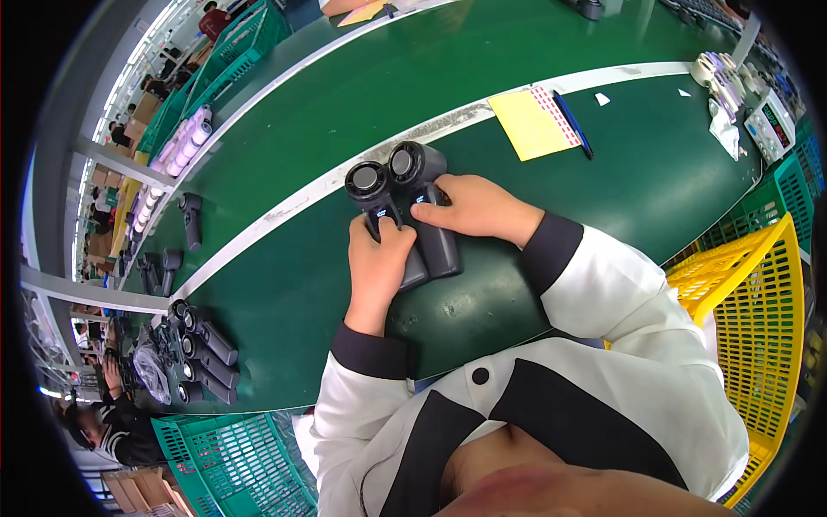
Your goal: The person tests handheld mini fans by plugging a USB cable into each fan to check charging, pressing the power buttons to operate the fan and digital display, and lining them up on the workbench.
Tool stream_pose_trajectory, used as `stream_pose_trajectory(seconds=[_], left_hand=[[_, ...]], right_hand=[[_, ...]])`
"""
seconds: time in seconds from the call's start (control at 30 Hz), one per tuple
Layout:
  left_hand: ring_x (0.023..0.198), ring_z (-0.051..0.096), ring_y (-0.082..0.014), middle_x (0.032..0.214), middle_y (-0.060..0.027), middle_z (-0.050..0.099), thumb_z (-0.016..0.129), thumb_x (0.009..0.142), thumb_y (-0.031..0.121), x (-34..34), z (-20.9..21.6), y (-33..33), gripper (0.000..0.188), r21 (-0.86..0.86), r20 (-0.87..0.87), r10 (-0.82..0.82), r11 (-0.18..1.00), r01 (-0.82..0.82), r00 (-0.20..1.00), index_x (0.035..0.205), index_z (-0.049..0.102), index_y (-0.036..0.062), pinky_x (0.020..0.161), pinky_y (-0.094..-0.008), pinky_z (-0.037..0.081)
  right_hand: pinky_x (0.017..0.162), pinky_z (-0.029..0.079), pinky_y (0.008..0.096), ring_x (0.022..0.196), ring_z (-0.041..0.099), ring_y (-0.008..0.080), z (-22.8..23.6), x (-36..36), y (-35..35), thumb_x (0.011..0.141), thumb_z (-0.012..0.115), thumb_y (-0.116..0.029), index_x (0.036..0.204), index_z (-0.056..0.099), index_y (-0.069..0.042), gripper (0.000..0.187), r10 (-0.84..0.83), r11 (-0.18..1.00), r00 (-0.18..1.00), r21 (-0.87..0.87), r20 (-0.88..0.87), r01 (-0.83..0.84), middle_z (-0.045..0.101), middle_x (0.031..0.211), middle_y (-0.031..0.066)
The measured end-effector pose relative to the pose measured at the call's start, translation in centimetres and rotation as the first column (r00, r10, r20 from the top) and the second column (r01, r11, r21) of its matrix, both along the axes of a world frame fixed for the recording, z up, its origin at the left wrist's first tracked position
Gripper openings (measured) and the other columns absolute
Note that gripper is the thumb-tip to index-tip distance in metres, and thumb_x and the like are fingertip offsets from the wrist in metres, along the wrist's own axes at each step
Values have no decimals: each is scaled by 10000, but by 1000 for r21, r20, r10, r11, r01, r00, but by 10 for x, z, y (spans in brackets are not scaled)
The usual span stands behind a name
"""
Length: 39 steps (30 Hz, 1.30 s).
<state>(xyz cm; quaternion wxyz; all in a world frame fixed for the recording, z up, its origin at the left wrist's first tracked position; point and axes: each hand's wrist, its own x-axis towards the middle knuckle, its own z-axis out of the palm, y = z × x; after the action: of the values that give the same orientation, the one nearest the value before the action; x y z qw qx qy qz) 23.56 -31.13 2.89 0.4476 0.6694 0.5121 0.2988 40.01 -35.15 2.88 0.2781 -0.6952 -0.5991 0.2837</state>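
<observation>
Two black handheld fans lie side by side on the green table, round heads pointing away from me. Small lit displays show on both handles. My left hand (379, 263) is closed around the handle of the left fan (367, 179), thumb on its front just below the display. The right fan (441, 250) is gripped by my right hand (482, 207), whose thumb lies across the front near its display. The fans touch or nearly touch along their sides; my fingers hide parts of both handles.
A yellow notepad (530, 125) and a blue pen (573, 125) lie beyond my right hand. Several black fans (211, 353) sit at the left. A power supply (769, 125) stands far right. Yellow basket (749, 327) and green crate (237, 465) flank me.
</observation>
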Motion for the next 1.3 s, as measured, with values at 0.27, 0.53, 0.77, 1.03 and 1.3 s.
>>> stream_pose_trajectory(seconds=[0.27,0.53,0.77,1.03,1.3], left_hand=[[802,521,-234,921,-190,537,560,768,196,14,-13,-2,431,313,-179,122,948,-61,976,1062,467,-105,732,-294,438],[765,509,-210,866,-143,546,571,760,193,-8,-6,26,288,170,144,183,964,-206,973,930,531,-36,722,-287,430],[538,353,-175,551,-79,449,545,693,96,-121,-29,128,164,512,84,542,697,-503,836,589,462,0,531,-315,367],[774,520,-351,913,-222,517,521,747,181,-183,-45,217,277,661,-51,829,446,-604,556,905,518,-47,692,-398,451],[854,533,-390,976,-225,518,513,777,319,-213,-50,312,393,731,-169,899,389,-561,403,945,515,-37,752,-428,453]], right_hand=[[619,478,368,667,602,330,-5,-3,-3,856,454,-425,906,544,48,484,-160,985,975,84,152,149,616,762,195],[725,458,413,775,580,386,-2,15,-2,864,399,-412,887,545,65,499,-184,982,983,32,-7,185,619,812,215],[487,351,218,557,420,115,10,42,2,807,475,-259,834,554,-12,261,-298,953,911,-142,-286,267,512,730,33],[412,234,184,472,309,62,5,55,1,807,505,-85,733,491,-19,101,-257,966,558,-195,-789,169,431,637,13],[382,184,160,439,275,30,6,42,12,822,498,-47,813,499,-10,38,-291,949,583,-151,-759,277,456,659,21]])
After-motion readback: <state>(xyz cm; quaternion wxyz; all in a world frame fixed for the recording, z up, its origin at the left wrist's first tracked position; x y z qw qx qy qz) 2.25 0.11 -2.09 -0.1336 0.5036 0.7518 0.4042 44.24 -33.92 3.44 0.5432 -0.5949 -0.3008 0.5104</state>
